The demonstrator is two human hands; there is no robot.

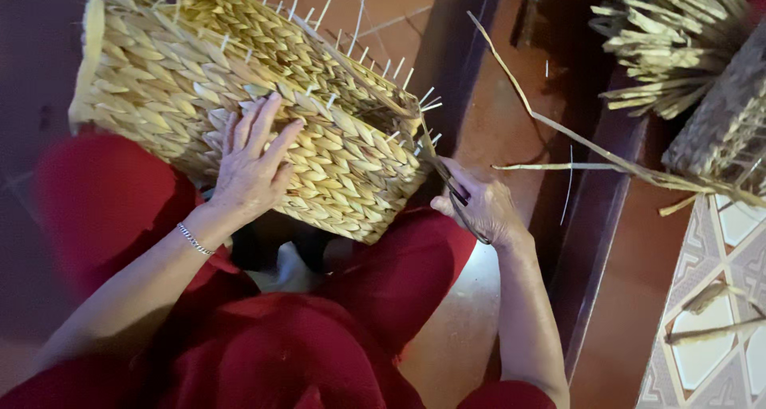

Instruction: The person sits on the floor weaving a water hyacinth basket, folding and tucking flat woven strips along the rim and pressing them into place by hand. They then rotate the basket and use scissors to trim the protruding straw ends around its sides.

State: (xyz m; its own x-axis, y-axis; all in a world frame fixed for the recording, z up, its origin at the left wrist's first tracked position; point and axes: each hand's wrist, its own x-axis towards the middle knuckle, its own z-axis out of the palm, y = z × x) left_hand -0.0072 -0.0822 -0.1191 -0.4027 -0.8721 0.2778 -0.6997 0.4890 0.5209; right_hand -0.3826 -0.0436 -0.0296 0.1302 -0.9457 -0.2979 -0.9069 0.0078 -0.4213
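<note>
**Ana:** Head view looks straight down on a person in red clothes, seated, with a woven basket (pixel 263 98) resting across the knees. Where do the hands sit?

**Ben:** The left hand (pixel 254 158) lies flat on the basket's side, fingers spread and open, pressing on the weave. I judge that steadies the basket so it does not turn. A thin bracelet (pixel 195 239) circles that wrist.

**Ana:** And the other one?

**Ben:** The right hand (pixel 483 209) is closed around a pair of dark scissors (pixel 459 201), at the basket's lower right corner. The blades point up toward a loose strand (pixel 427 142) hanging off the rim there. Holding the tool close to the corner seems meant to reach the stray ends.

**Ana:** How does the basket look?

**Ban:** Boxy, pale yellow, plaited from flat dried fibre in a thick herringbone pattern. Thin whitish spokes (pixel 399 70) stick out in rows along its upper edge, unfinished or untrimmed. It is tilted, one face turned to the camera.

**Ana:** Anything around it?

**Ben:** Long dried straw strips (pixel 574 142) lie across the reddish floor (pixel 487 106) to the right, a bundle of fibre (pixel 670 42) sits top right, well apart, beside patterned tiles (pixel 718 329).
</note>
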